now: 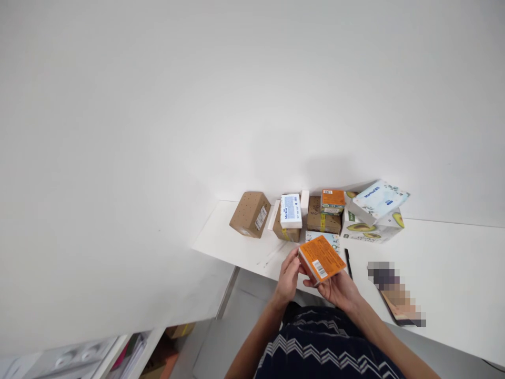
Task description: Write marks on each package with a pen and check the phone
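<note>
In the head view, both hands hold an orange carton (pixel 321 259) just above the near edge of the white surface (pixel 442 273). The right hand (pixel 338 288) cups it from below in a closed grip; the left hand (pixel 288 276) pinches its left end. A black pen (pixel 347 262) lies just beside it.

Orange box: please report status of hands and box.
Left hand and right hand both gripping orange box, above white table edge. Black pen just beyond it.
</note>
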The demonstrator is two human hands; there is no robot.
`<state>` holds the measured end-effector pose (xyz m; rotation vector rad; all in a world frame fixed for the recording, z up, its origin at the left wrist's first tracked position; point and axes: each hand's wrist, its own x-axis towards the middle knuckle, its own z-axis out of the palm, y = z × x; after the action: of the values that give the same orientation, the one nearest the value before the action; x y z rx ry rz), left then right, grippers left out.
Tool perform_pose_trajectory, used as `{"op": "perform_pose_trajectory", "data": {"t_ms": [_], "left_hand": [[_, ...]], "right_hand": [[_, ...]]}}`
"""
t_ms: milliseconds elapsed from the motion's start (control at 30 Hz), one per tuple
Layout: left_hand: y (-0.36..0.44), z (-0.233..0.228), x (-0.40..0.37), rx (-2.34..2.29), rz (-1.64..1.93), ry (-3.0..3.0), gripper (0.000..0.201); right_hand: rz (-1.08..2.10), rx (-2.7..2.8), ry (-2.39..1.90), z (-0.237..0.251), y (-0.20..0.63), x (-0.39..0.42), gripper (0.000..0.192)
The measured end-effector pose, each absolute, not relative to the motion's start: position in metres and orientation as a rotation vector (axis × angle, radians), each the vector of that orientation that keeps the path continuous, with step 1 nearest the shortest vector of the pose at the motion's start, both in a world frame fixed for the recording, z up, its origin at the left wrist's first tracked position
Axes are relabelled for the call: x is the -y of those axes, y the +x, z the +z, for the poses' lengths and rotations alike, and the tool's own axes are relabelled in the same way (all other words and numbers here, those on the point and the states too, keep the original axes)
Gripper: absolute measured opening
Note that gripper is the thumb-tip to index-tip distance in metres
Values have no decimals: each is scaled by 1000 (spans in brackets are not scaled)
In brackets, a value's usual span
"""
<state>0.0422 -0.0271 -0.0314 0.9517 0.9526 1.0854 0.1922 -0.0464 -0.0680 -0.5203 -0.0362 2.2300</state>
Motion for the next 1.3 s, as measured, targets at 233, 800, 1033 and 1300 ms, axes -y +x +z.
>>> {"op": "perform_pose_trajectory", "data": {"t_ms": [233, 800, 1033, 1300], "left_hand": [[27, -33, 27, -848, 903, 1088, 65], [27, -17, 28, -1229, 1128, 1258, 65], [25, -22, 22, -1357, 1177, 1284, 32], [15, -25, 18, -1365, 1173, 1178, 50]], "right_hand": [[2268, 236, -516, -68, 188, 54, 37], [1726, 356, -988, -77, 199, 39, 43], [1770, 514, -915, -74, 193, 45, 42], [1816, 530, -867, -77, 196, 45, 43]]}}
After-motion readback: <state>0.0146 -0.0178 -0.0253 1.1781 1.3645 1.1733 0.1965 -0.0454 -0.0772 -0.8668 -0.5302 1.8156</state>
